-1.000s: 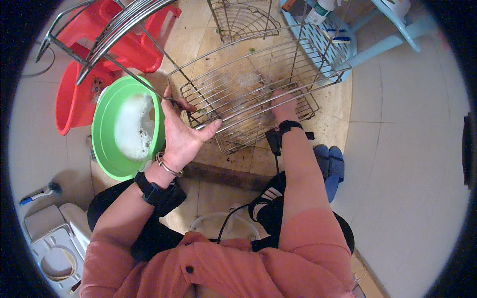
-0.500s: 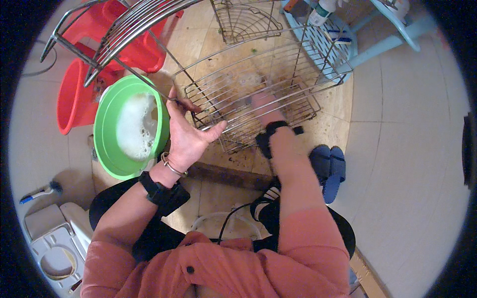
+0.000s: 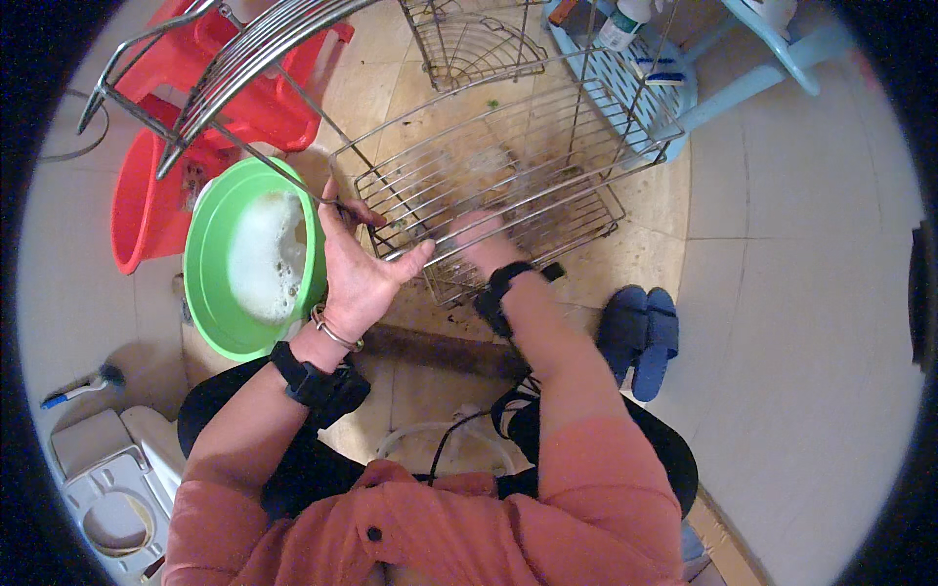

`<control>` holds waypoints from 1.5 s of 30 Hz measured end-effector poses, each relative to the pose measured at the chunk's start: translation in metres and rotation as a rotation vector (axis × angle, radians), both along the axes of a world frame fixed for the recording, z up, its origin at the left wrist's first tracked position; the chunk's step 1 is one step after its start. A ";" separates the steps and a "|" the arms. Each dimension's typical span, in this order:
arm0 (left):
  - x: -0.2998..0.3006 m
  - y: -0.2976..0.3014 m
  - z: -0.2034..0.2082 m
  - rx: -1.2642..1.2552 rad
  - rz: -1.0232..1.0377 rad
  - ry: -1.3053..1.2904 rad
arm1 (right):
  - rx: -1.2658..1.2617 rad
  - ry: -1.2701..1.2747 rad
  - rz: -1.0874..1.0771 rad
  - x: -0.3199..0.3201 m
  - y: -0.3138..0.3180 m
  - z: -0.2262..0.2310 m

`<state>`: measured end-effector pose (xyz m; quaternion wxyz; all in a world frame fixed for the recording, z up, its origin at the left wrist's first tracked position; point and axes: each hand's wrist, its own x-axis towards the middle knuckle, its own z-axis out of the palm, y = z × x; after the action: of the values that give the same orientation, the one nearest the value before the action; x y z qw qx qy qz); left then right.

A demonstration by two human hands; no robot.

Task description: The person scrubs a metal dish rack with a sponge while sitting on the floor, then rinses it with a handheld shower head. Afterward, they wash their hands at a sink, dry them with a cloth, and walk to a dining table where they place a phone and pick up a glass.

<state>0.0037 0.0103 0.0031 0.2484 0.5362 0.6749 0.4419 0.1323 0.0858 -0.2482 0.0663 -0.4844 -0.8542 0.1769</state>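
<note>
A large metal wire rack [image 3: 508, 146] with several tiers stands tilted in front of me, its curved end reaching up to the far left. My left hand [image 3: 362, 278] grips the near left edge of the rack, its thumb along a rod and its fingers around the frame. My right hand [image 3: 479, 239] is at the lower tier, partly behind the wires. Motion blur and the rods hide its fingers, so what it may hold does not show. Suds and dirty spots lie on the floor beneath the rack.
Left of the rack stands a green basin [image 3: 205, 303] with foamy water, beside a red bucket [image 3: 137, 215] and a red stool [image 3: 283, 117]. A light blue stool [image 3: 669, 127] holds bottles at the far right. Dark slippers [image 3: 640, 332] and a brush [image 3: 83, 389] lie at the sides.
My right hand has moved left along the lower tier of the rack. The rack has shifted slightly left, with my left hand still on it.
</note>
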 end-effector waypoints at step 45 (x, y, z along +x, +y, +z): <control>0.000 -0.004 -0.001 0.002 -0.001 0.002 | -0.209 -0.392 -0.119 0.085 0.024 0.065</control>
<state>0.0042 0.0060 0.0021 0.2471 0.5372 0.6745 0.4421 0.2171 0.1101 -0.1836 -0.1411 -0.5632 -0.7978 0.1627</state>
